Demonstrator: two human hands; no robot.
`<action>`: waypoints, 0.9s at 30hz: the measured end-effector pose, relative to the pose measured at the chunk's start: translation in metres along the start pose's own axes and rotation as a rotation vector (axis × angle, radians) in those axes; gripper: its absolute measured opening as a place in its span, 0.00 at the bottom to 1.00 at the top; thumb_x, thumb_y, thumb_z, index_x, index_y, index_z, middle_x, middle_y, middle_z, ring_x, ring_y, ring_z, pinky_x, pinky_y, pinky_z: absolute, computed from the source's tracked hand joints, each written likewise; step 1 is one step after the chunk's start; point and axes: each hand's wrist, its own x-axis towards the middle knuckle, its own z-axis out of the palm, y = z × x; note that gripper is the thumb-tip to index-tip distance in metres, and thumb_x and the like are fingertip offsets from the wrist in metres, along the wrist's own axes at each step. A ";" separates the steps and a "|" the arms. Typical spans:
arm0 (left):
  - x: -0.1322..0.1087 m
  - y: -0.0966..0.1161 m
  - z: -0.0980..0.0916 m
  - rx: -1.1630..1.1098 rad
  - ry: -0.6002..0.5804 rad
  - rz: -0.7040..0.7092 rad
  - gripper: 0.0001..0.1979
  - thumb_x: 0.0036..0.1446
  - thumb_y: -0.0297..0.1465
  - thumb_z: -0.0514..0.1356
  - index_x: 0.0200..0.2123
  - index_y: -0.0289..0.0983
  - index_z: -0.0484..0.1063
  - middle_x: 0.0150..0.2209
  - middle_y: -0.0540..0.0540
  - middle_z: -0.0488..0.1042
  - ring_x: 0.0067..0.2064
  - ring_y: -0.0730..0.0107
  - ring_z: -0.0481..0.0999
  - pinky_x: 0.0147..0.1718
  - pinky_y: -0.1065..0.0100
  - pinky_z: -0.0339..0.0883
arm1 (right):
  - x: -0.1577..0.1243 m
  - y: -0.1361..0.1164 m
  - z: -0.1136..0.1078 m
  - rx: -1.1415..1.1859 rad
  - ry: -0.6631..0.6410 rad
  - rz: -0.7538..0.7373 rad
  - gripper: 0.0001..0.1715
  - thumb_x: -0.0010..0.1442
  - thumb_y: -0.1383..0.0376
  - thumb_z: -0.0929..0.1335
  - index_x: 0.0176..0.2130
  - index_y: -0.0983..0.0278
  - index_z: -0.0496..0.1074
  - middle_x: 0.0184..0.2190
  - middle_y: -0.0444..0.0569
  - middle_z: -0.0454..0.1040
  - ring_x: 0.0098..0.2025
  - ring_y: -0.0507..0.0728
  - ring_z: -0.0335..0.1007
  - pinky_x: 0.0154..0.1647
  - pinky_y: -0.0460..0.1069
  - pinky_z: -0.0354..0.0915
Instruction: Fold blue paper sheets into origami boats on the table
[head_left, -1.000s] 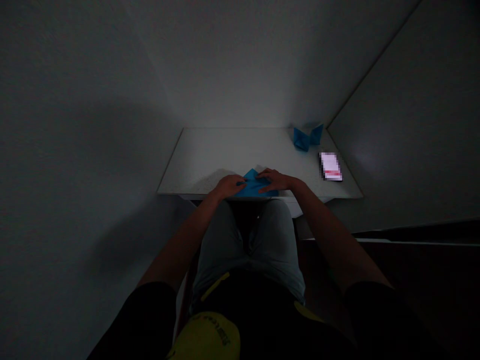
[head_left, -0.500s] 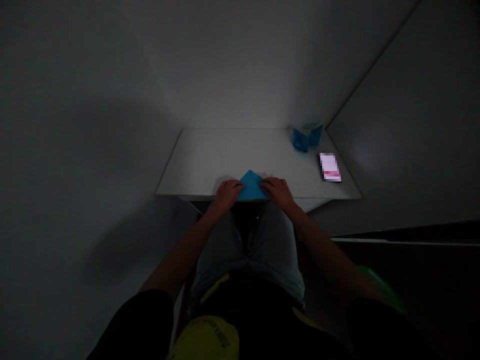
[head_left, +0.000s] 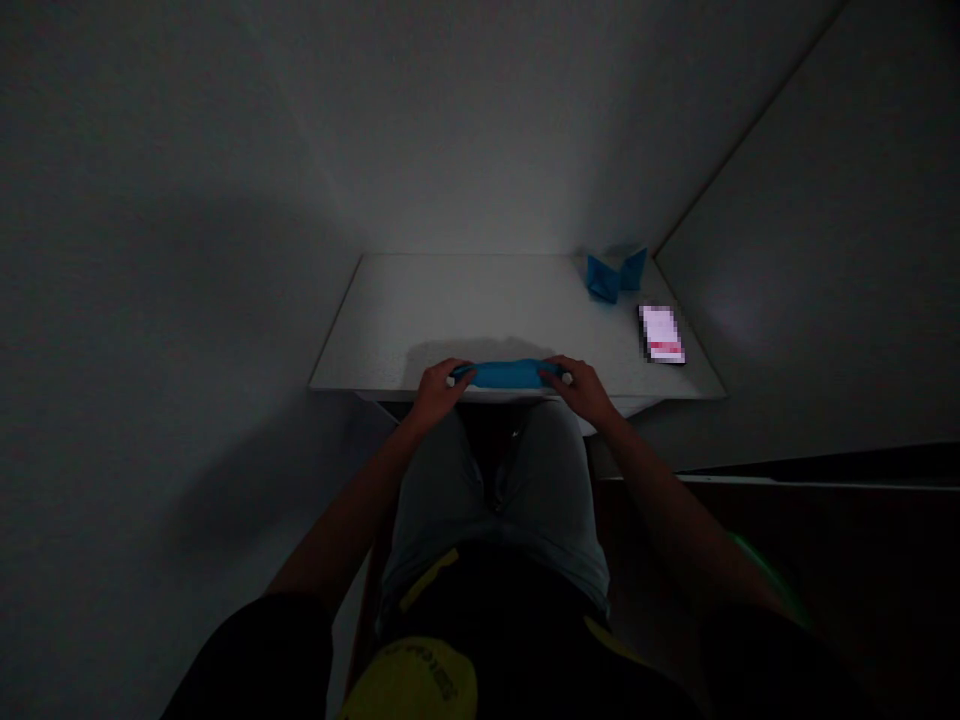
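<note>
Curled fingers of the left hand (head_left: pixel 442 392) and right hand (head_left: pixel 585 390) grip both ends of folded blue paper (head_left: pixel 508 375), a blue origami piece (head_left: pixel 609 277) at one o'clock.

The whole frame is very dim, with walls sinking to near black toward the lower corners. A soft, sourceless glow lifts the pale tabletop (head_left: pixel 375 325), while the phone screen (head_left: pixel 661 334), blurred into coarse pixels, forms the brightest patch, right of centre.
</note>
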 end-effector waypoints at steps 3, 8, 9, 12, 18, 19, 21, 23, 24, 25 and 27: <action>0.026 -0.003 -0.003 -0.160 0.012 -0.089 0.17 0.69 0.45 0.61 0.49 0.39 0.78 0.41 0.46 0.83 0.42 0.64 0.81 0.43 0.64 0.76 | 0.025 0.006 -0.007 0.124 0.081 0.062 0.28 0.68 0.48 0.69 0.62 0.58 0.74 0.48 0.51 0.82 0.44 0.63 0.77 0.44 0.55 0.73; 0.048 -0.016 0.010 -0.025 0.030 -0.158 0.24 0.62 0.38 0.69 0.60 0.40 0.72 0.41 0.46 0.81 0.40 0.62 0.81 0.46 0.61 0.75 | 0.051 0.028 0.012 0.003 0.082 0.133 0.37 0.64 0.50 0.72 0.66 0.62 0.69 0.43 0.53 0.80 0.40 0.64 0.76 0.44 0.58 0.73; 0.047 -0.018 0.014 0.038 0.061 -0.143 0.28 0.61 0.37 0.71 0.62 0.40 0.71 0.44 0.44 0.81 0.43 0.60 0.81 0.49 0.59 0.75 | 0.052 0.031 0.018 -0.049 0.122 0.113 0.38 0.63 0.51 0.73 0.66 0.63 0.69 0.47 0.56 0.80 0.44 0.66 0.77 0.48 0.60 0.73; 0.041 -0.022 0.021 0.189 0.152 -0.027 0.28 0.60 0.36 0.72 0.62 0.38 0.73 0.56 0.37 0.77 0.56 0.52 0.78 0.58 0.52 0.72 | 0.045 0.037 0.029 -0.184 0.186 -0.026 0.32 0.64 0.55 0.72 0.64 0.62 0.73 0.59 0.62 0.75 0.58 0.71 0.72 0.58 0.65 0.69; 0.016 -0.029 0.013 0.219 -0.111 0.252 0.16 0.72 0.37 0.60 0.58 0.42 0.79 0.61 0.40 0.79 0.65 0.54 0.75 0.68 0.49 0.65 | 0.010 0.037 0.020 -0.275 -0.096 -0.260 0.22 0.75 0.54 0.65 0.63 0.53 0.76 0.66 0.52 0.76 0.67 0.68 0.70 0.63 0.66 0.64; 0.011 -0.031 0.010 0.219 -0.155 0.286 0.19 0.72 0.39 0.61 0.61 0.42 0.78 0.64 0.41 0.78 0.68 0.54 0.74 0.70 0.48 0.63 | 0.005 0.038 0.016 -0.270 -0.123 -0.282 0.25 0.75 0.52 0.66 0.65 0.53 0.75 0.67 0.53 0.75 0.68 0.68 0.70 0.64 0.65 0.63; 0.002 -0.037 0.003 0.224 -0.223 0.339 0.24 0.70 0.43 0.63 0.65 0.43 0.74 0.68 0.41 0.74 0.71 0.54 0.70 0.73 0.46 0.57 | -0.004 0.042 0.008 -0.254 -0.177 -0.320 0.31 0.71 0.49 0.70 0.69 0.52 0.71 0.69 0.53 0.72 0.70 0.69 0.68 0.66 0.66 0.62; -0.003 -0.042 -0.003 0.218 -0.278 0.368 0.25 0.70 0.43 0.63 0.67 0.45 0.72 0.69 0.43 0.73 0.72 0.56 0.68 0.74 0.45 0.54 | -0.008 0.047 0.000 -0.226 -0.236 -0.350 0.34 0.69 0.49 0.72 0.70 0.50 0.70 0.70 0.51 0.71 0.70 0.69 0.68 0.67 0.66 0.61; -0.004 -0.045 -0.006 0.209 -0.303 0.374 0.24 0.71 0.42 0.62 0.67 0.46 0.72 0.69 0.43 0.73 0.73 0.58 0.68 0.74 0.44 0.54 | -0.009 0.049 -0.004 -0.204 -0.261 -0.363 0.34 0.69 0.50 0.73 0.70 0.49 0.70 0.70 0.50 0.71 0.70 0.68 0.69 0.67 0.66 0.62; -0.003 -0.047 -0.008 0.199 -0.326 0.378 0.23 0.72 0.40 0.61 0.67 0.47 0.73 0.69 0.44 0.73 0.72 0.59 0.69 0.74 0.44 0.55 | -0.008 0.050 -0.007 -0.175 -0.282 -0.377 0.32 0.70 0.52 0.72 0.70 0.48 0.71 0.70 0.49 0.71 0.69 0.67 0.70 0.67 0.66 0.63; 0.002 -0.049 -0.012 0.176 -0.356 0.378 0.20 0.73 0.37 0.60 0.65 0.48 0.75 0.68 0.45 0.74 0.71 0.60 0.70 0.73 0.44 0.57 | -0.003 0.050 -0.010 -0.106 -0.301 -0.401 0.26 0.72 0.54 0.70 0.67 0.48 0.74 0.68 0.47 0.74 0.67 0.65 0.73 0.67 0.64 0.66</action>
